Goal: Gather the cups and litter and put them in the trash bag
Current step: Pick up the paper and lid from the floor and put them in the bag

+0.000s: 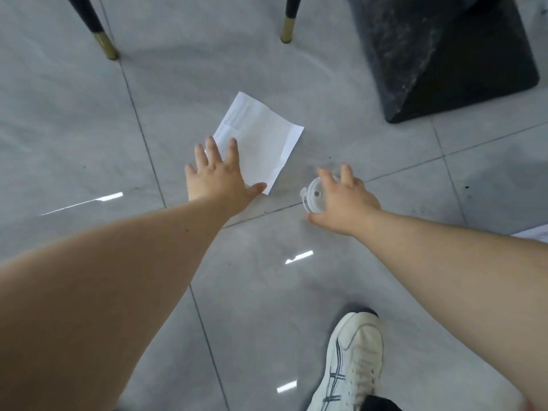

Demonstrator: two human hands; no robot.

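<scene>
A creased white sheet of paper [264, 143] lies flat on the grey tiled floor. My left hand [218, 176] hovers over its near left corner, fingers spread, holding nothing. To the right, a clear plastic cup lid [313, 194] with a small hole rests on the floor. My right hand [345, 200] is spread over the lid, fingers apart and covering its right side; I cannot tell whether they touch it. No trash bag or cup is in view.
Two black chair legs with gold tips [104, 46] [287, 29] stand at the back. A black marble table base [450, 57] fills the back right. My white sneaker [353, 360] is at the bottom. Another paper's corner [533, 232] shows at the right edge.
</scene>
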